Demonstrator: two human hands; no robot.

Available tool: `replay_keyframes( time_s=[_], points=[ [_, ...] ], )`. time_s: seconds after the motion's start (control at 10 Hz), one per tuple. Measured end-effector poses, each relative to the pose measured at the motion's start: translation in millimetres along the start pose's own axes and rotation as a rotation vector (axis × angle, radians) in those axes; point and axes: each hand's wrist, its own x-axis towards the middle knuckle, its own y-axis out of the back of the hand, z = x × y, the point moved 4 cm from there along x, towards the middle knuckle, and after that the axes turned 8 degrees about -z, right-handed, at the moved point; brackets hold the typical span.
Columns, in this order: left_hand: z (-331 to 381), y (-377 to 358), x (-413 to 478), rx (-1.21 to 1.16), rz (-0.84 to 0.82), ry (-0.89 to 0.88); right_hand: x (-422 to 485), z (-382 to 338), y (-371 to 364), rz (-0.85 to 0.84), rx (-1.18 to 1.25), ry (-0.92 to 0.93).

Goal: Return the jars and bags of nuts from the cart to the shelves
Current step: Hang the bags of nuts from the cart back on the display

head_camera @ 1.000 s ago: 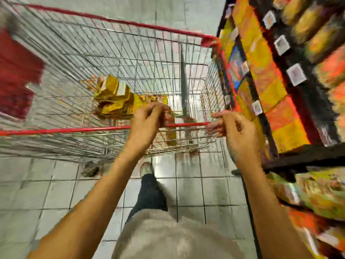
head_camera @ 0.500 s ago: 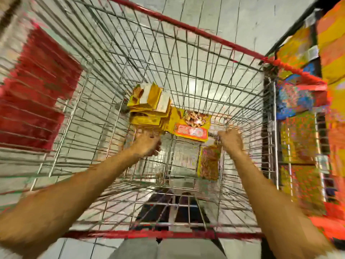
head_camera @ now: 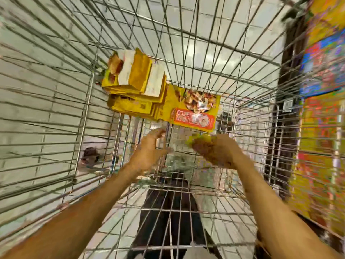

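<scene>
From the head camera, the view looks down into a wire cart point(head_camera: 87, 101) whose basket fills most of the picture. At the far left of the basket floor lies a stack of yellow bags point(head_camera: 134, 85), piled flat on one another, with white and brown panels on the top ones. Just right of the stack, and touching it, a flat bag point(head_camera: 194, 111) lies face up, showing a picture of nuts above a red label.

Both arms reach into the basket from the near side. The left hand point(head_camera: 149, 152) hovers near the stack with its fingers point(head_camera: 158, 132) apart and loosely bent, holding nothing. The right hand point(head_camera: 220, 154) is just near of the flat bag, and its fingers look curled round a small bag point(head_camera: 197, 140) whose yellow-green edge shows at the fingertips. Blur hides the details of the grip.

On the right stand the shelves point(head_camera: 321, 128), packed with bright yellow, red and blue packets. Pale floor tiles point(head_camera: 205, 19) show through the wires.
</scene>
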Motion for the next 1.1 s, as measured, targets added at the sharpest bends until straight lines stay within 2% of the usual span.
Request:
replay_keyframes(
  time_s=[0.1,0.2,0.3,0.4,0.5,0.6,0.8,0.9,1.0,1.1],
  points=[
    [20,2,5,0.171,-0.002,-0.140,-19,-54,38,-0.104,-0.310,0.140],
    [24,12,10,0.009,0.138,-0.238,-31,-98,58,-0.163,-0.170,0.501],
    [5,34,10,-0.210,0.252,-0.101,-25,-105,78,-0.135,0.163,0.577],
    [-51,61,11,-0.439,0.315,0.126,40,-74,98,0.284,0.466,0.459],
    [-86,70,14,-0.476,0.274,0.230,99,-67,94,0.404,0.011,0.310],
    [-122,70,21,-0.463,0.251,0.321,181,-60,70,0.344,-0.394,0.197],
    [-158,60,32,-0.461,0.266,0.338,225,-26,17,0.504,-0.597,0.138],
    [-164,60,35,-0.495,0.289,0.347,218,-1,7,0.458,-0.505,0.008],
    [-166,64,30,-0.599,0.293,0.306,199,41,-18,0.379,0.105,-0.093],
    [-162,67,26,-0.668,0.282,0.317,186,67,-39,0.312,0.586,-0.115]
  ],
)
